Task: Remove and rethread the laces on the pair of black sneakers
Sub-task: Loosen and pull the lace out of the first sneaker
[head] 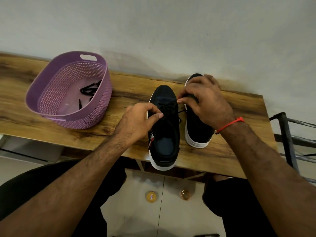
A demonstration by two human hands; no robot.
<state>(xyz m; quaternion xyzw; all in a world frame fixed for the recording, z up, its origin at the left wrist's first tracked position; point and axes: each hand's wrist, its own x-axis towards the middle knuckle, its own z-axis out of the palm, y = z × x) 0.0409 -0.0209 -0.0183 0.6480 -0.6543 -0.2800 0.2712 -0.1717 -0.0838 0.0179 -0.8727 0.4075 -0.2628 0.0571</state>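
Both hands, left [138, 118] and right [203, 100], pinch the black lace [168, 108] on the white-soled black mesh sneaker [165, 134]; a purple perforated plastic basket [102, 93] sits at ten o'clock.

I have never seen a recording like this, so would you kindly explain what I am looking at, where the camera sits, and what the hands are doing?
There is no machine here: a person works with two bare hands, and the one picture comes from a wide-angle camera worn on their head, looking forward and down. A wooden table against a pale wall holds a pair of black sneakers with white soles. The left hand and right hand each pinch the black lace of the left sneaker, near its upper eyelets. The right sneaker stands beside it, partly hidden by the right hand. To the left stands a purple plastic basket with a loose black lace inside.
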